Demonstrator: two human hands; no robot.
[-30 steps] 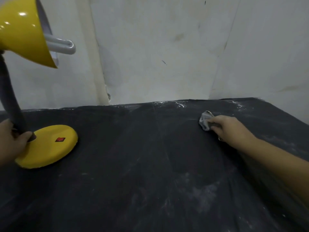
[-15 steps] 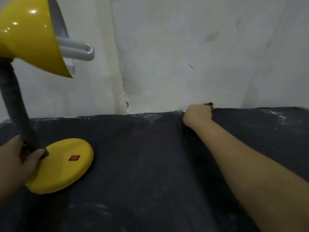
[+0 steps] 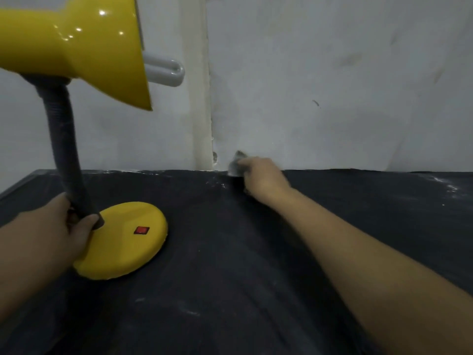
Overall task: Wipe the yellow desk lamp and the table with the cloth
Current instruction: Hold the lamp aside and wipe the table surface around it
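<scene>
Right hand: my right hand (image 3: pixel 261 179) reaches out to the far edge of the surface (image 3: pixel 230 278), a little right of the middle. Its back is turned toward me and its fingers are curled round a small grey cloth (image 3: pixel 236 165).
Cloth: it is bunched in my grip, and a crumpled corner sticks out past my fingers on the left. It sits where the surface meets the wall (image 3: pixel 332 85). The blur keeps me from telling whether it touches the wall.
Right forearm: it is bare and runs from the near right corner diagonally across the dark top to the far edge.
Left hand: my left hand (image 3: pixel 58 226) grips the bottom of the lamp (image 3: pixel 64 139) by its dark ribbed neck, just above the base (image 3: pixel 125 242). The thumb is on the near side and the fingers are wrapped round behind.
Lamp: it stands upright on the left part of the surface, well apart from the cloth. Its round yellow base lies flat with a red switch (image 3: pixel 141 230) on top.
Shade: the glossy yellow shade (image 3: pixel 84 42) hangs high at the left and opens toward the right. A white bulb (image 3: pixel 166 70) pokes out of it.
Surface: it is black and dull, with pale dust (image 3: pixel 446 185) streaked along the far right edge. There are fainter smears near me and specks just left of the cloth.
Wall: it is pale and scuffed, and a cream vertical strip (image 3: pixel 198 98) runs down it to the surface, just left of the cloth.
</scene>
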